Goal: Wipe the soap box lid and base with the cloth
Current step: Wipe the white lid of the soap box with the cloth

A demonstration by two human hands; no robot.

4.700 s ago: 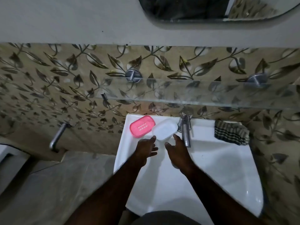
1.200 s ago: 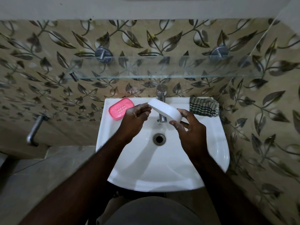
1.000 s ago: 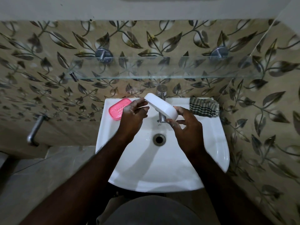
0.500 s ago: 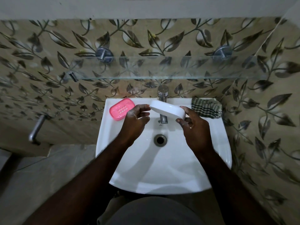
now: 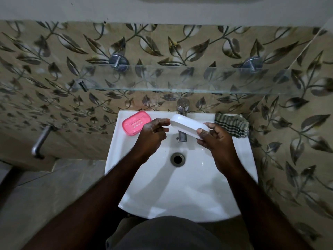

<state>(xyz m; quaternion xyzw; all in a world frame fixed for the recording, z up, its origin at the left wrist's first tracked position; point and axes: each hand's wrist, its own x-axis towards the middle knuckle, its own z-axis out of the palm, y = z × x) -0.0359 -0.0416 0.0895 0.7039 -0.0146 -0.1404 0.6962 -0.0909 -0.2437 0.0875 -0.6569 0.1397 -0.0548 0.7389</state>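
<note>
Over the sink [image 5: 180, 192], white lid [image 5: 187, 126] lengthwise left-to-right, left hand [image 5: 151, 136] and right hand [image 5: 216, 141] grips tight on its ends

likely a bathroom: washbasin [image 5: 180, 192], tap [image 5: 182, 109], tiles [image 5: 54, 60]

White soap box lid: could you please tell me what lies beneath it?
The chrome faucet runs beneath the white soap box lid, over the sink; the lid covers its middle.
</note>
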